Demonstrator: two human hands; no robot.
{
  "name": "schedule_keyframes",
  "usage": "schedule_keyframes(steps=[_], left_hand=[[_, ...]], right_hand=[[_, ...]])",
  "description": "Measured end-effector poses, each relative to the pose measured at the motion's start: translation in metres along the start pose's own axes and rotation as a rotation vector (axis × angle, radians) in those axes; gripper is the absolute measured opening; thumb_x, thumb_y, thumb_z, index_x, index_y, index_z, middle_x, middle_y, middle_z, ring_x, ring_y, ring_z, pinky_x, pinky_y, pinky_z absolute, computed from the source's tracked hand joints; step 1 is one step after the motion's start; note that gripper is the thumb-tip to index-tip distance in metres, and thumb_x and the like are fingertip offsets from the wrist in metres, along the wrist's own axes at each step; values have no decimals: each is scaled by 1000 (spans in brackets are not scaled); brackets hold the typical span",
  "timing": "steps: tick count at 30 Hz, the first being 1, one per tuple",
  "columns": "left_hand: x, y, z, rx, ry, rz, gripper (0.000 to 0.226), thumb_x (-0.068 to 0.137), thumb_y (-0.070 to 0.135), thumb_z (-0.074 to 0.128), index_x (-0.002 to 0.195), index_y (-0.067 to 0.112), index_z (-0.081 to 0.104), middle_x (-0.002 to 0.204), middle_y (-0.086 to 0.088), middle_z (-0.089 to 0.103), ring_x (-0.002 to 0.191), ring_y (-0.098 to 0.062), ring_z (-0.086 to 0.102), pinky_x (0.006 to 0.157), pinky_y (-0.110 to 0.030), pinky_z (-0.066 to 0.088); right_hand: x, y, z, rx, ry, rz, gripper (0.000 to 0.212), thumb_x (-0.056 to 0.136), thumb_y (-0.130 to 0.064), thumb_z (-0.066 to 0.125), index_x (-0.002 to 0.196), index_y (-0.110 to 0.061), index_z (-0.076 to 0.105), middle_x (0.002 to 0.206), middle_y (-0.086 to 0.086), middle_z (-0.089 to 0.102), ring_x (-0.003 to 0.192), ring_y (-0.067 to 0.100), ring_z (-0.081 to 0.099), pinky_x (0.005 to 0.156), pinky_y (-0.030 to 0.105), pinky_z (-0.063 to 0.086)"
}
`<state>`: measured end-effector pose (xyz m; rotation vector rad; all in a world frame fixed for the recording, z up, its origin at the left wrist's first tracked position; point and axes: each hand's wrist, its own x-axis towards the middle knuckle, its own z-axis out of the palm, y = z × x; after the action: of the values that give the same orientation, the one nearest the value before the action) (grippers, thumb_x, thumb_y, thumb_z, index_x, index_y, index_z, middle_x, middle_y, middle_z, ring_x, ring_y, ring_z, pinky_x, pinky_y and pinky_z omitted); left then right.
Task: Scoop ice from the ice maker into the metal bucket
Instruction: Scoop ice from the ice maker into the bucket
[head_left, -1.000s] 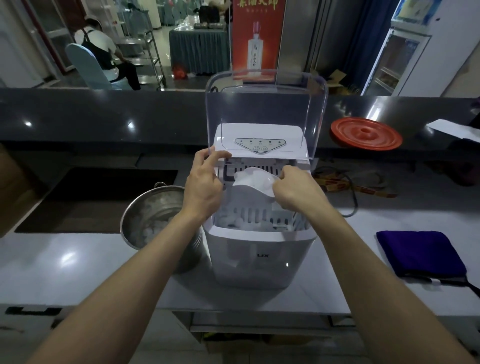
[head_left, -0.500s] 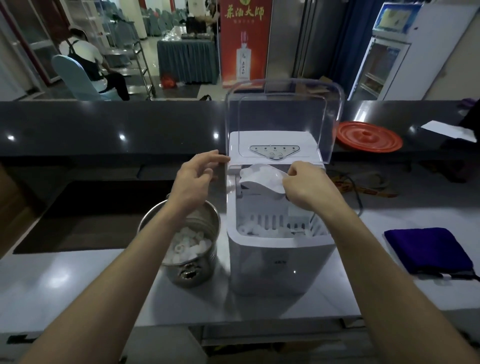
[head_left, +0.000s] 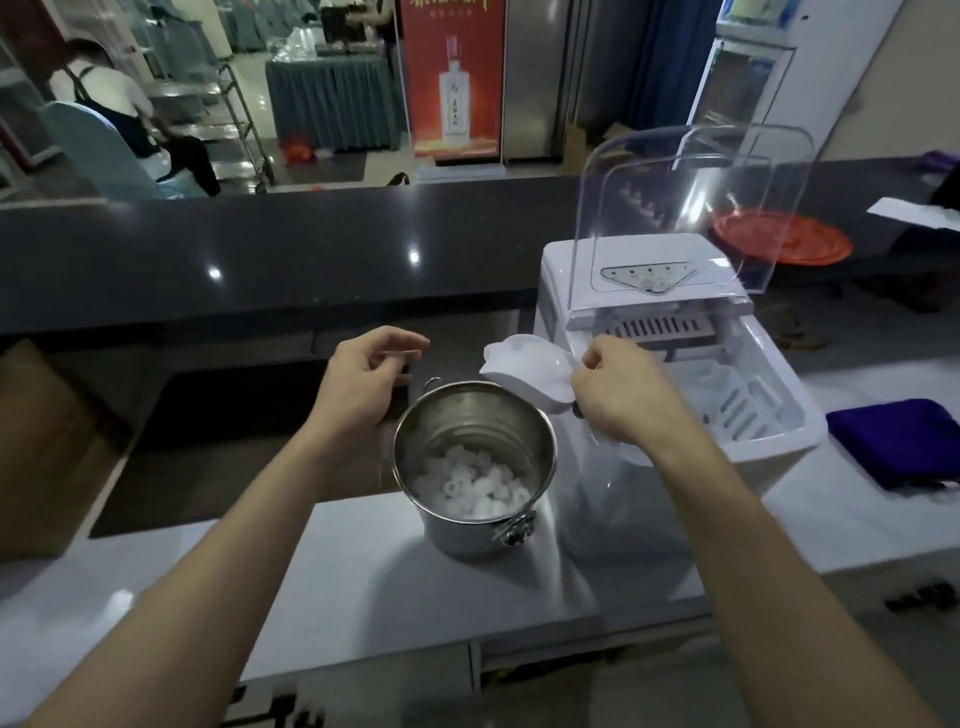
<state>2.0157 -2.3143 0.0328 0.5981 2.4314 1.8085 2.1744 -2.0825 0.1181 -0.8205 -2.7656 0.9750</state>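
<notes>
The handle of the white scoop (head_left: 524, 371) is hidden inside the right hand (head_left: 618, 400), whose fingers are curled tightly around it. Only the bowl of the scoop shows. It hangs tilted over the far right rim of the metal bucket (head_left: 452, 535), and it is so pale and blurred that I cannot tell if there is ice in it. The right forearm covers part of the front of the ice maker (head_left: 623, 514), and the front of the machine is also blurred. Its clear lid (head_left: 691, 208) stands up open, and the red round lid (head_left: 784, 241) behind it is seen only partly, through the plastic. Inside the open machine the basket shows slots; any ice there is hard to make out.

The left hand (head_left: 363, 384) is just beside the bucket on its left, with the fingers loosely bent and holding nothing. I cannot tell if the wrist touches the rim. Both arms are cut off by the lower edge. A dark blue cloth (head_left: 898, 441) and a sheet of paper (head_left: 914, 210) are cut off at the right edge.

By count — two hands, one scoop, one bucket, one ice maker, one red lid, one cloth, one paper. The bucket stands on the white counter (head_left: 363, 571), touching or nearly touching the left side of the machine. The ice (head_left: 470, 486) covers its bottom — many small ring-shaped pieces, too many to count.
</notes>
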Motion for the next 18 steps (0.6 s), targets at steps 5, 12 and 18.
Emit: schedule_keyframes(steps=[5, 12, 18], left_hand=[[-15, -31, -5, 428, -38, -64, 16, 100, 43, 68, 112, 35, 74, 94, 16, 75, 91, -4, 71, 84, -31, 58], [-24, -58, 7, 521, -186, -66, 15, 105, 35, 59, 103, 31, 73, 73, 12, 72, 77, -12, 68, 72, -39, 53], [-18, -64, 12, 499, -165, -21, 17, 105, 25, 60, 111, 29, 75, 59, 28, 61, 66, -6, 58, 63, -30, 41]], right_hand=[[-12, -1, 26, -134, 148, 7, 17, 99, -23, 48, 110, -13, 57, 103, 8, 58, 96, 33, 55, 77, 41, 42], [-16, -4, 27, -118, 198, 64, 20, 98, -19, 47, 112, -11, 58, 101, 8, 54, 95, 34, 50, 78, 38, 37], [-20, -6, 32, -199, 176, 15, 21, 96, -19, 47, 110, -9, 59, 108, 16, 67, 99, 39, 58, 77, 40, 42]])
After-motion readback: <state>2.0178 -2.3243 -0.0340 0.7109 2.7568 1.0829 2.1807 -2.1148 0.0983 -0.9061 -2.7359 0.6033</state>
